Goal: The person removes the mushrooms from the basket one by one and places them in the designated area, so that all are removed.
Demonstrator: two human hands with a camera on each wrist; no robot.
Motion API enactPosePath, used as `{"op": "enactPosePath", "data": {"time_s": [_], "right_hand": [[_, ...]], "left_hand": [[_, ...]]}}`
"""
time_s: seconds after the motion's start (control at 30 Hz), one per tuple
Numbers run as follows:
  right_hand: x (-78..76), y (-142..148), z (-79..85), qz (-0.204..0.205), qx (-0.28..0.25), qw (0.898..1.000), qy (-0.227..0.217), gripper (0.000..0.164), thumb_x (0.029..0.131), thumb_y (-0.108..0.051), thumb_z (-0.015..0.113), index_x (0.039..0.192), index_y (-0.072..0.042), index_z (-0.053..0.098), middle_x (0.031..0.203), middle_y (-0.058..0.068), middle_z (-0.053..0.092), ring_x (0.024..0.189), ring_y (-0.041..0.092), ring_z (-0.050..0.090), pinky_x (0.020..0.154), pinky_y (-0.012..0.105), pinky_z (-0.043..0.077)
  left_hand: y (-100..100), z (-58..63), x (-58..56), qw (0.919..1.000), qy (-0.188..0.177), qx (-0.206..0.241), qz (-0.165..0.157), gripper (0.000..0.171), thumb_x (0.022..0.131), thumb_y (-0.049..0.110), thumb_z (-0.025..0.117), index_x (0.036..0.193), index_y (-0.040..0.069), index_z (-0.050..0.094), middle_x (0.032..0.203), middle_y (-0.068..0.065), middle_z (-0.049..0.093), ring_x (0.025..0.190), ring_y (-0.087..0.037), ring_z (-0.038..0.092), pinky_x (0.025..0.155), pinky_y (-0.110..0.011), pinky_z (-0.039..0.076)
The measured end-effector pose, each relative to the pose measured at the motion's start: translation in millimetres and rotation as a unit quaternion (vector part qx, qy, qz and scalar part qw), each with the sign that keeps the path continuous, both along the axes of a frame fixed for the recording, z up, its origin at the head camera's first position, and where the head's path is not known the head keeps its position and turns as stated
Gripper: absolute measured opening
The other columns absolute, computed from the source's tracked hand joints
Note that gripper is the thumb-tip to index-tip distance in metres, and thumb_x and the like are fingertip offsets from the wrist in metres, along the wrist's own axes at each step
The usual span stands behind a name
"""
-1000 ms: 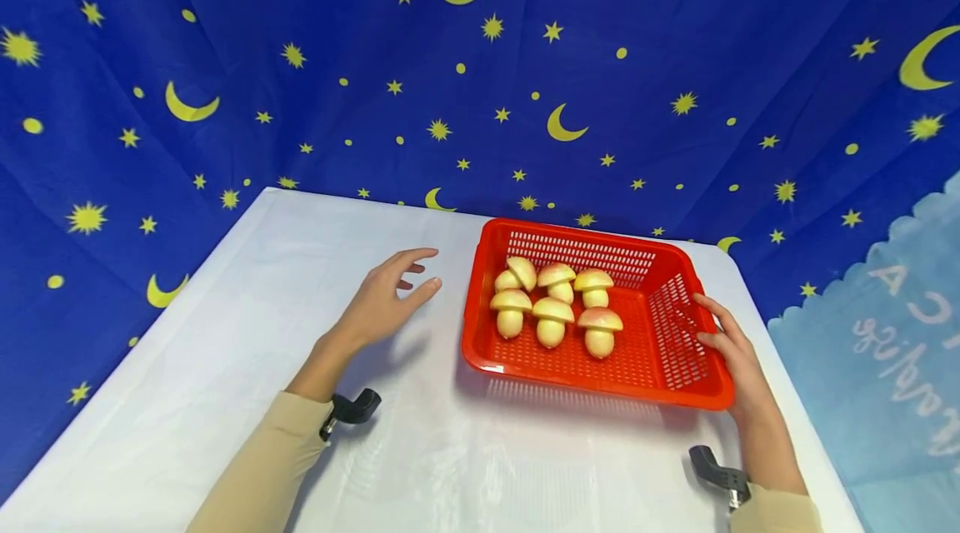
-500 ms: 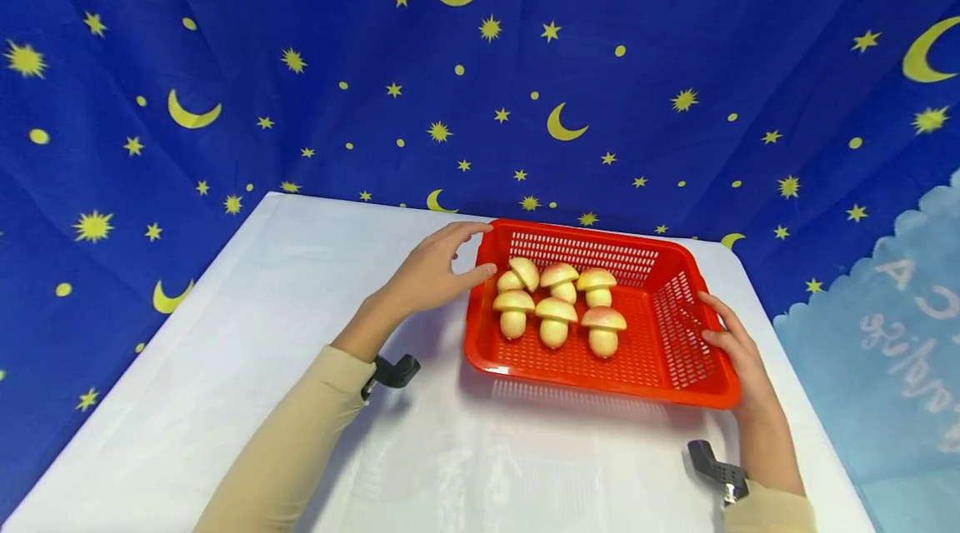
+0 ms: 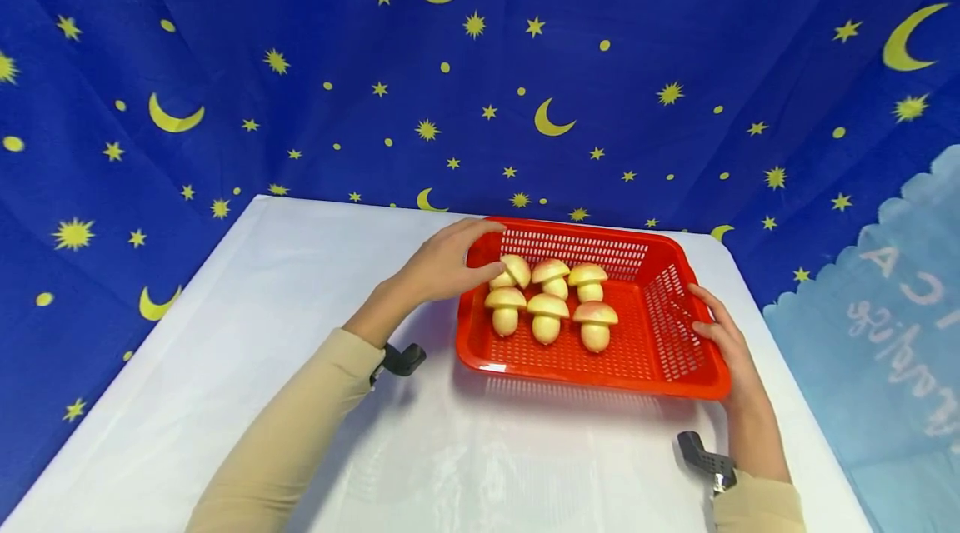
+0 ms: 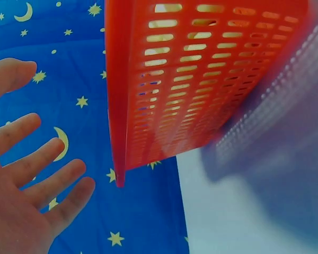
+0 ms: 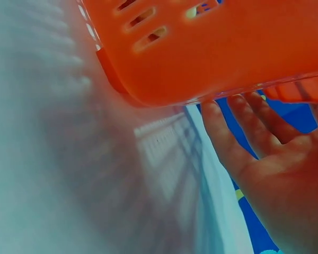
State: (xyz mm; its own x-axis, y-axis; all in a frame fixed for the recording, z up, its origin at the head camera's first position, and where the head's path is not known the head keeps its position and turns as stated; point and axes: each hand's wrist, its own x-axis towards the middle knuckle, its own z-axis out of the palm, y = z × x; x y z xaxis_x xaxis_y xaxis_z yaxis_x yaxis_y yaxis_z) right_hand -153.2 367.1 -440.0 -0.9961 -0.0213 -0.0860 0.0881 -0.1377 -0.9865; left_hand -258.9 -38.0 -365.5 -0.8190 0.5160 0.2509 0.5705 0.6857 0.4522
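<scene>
Both hands are up at a shallow, rectangular red plastic basket with slotted sides, one at each end. Left hand is loose, fingers spread at the left rim; the wrist cam shows a gap there, so no real grip imo. Right hand has fairly straight fingers resting on the right rim, thumb at the edge too, more touching than clenching as far as I can tell.

Basket's toward the right side of the table, with six mushroom-shaped pieces, cream-yellow stalks and pink-tinged caps, sitting inside in two rows of three, bunched to the left. Can't say what they're made of. Hands at opposite ends probably just suits something that long and keeps it level, and the high sides should stop the mushrooms rolling out.

Table's covered in a shiny white sheet. Behind it hangs a dark blue fabric curtain with yellow moons and stars, plus a pale blue scalloped cloth with white lettering at right.
</scene>
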Motion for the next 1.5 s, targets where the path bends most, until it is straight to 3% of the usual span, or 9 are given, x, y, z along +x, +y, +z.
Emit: {"op": "enactPosePath", "data": {"time_s": [0.2,0.33,0.63,0.93,1.27,1.5], "right_hand": [[3.8,10,-5.8,-0.005,-0.009,1.000,-0.011,0.053,0.094,-0.012,0.035,0.141,-0.032,0.022,0.140,0.006,0.017,0.107,0.021,0.047,0.080,0.039,0.044],[1.4,13,-11.4,-0.004,-0.008,1.000,-0.012,0.052,0.095,-0.013,0.035,0.141,-0.034,0.022,0.141,0.005,0.017,0.107,0.021,0.047,0.080,0.040,0.044],[5.2,7,-15.8,-0.014,0.006,1.000,-0.015,0.052,0.095,-0.014,0.035,0.141,-0.034,0.021,0.142,0.004,0.016,0.112,0.023,0.043,0.082,0.040,0.043],[6.8,-5,-2.0,-0.015,0.001,1.000,-0.016,0.054,0.094,-0.017,0.039,0.141,-0.036,0.021,0.144,0.003,0.014,0.115,0.025,0.040,0.084,0.041,0.040],[0.7,-7,3.6,-0.012,0.009,1.000,-0.011,0.054,0.094,-0.018,0.040,0.141,-0.037,0.021,0.144,0.003,0.016,0.118,0.026,0.038,0.083,0.043,0.040],[2.4,-9,4.4,-0.020,0.017,1.000,-0.014,0.054,0.094,-0.017,0.041,0.140,-0.038,0.021,0.143,0.003,0.018,0.116,0.026,0.040,0.083,0.042,0.041]], "left_hand": [[18,-3.3,-3.4,0.9994,-0.016,-0.026,-0.019,0.059,0.079,0.058,0.050,0.129,0.026,0.046,0.131,0.004,0.043,0.121,-0.016,0.036,0.098,-0.039,0.029],[29,1.5,-6.9,0.9991,-0.022,-0.034,-0.007,0.057,0.079,0.059,0.050,0.127,0.028,0.049,0.127,0.006,0.046,0.118,-0.013,0.039,0.096,-0.035,0.031],[59,7.3,-13.7,0.9975,-0.025,-0.056,-0.034,0.054,0.079,0.059,0.050,0.125,0.030,0.050,0.126,0.008,0.047,0.118,-0.011,0.039,0.095,-0.032,0.032],[77,6.2,-25.6,0.9922,-0.094,-0.058,-0.057,0.059,0.080,0.059,0.049,0.129,0.026,0.046,0.128,0.005,0.047,0.118,-0.012,0.039,0.092,-0.032,0.035],[104,5.6,-30.3,0.9901,-0.066,-0.101,-0.072,0.054,0.082,0.049,0.054,0.128,0.022,0.047,0.124,0.006,0.049,0.108,-0.011,0.046,0.087,-0.031,0.039],[130,-0.4,-30.2,0.9835,-0.071,-0.144,-0.083,0.055,0.083,0.047,0.054,0.132,0.025,0.043,0.125,0.008,0.048,0.106,-0.010,0.046,0.086,-0.031,0.039]]}}
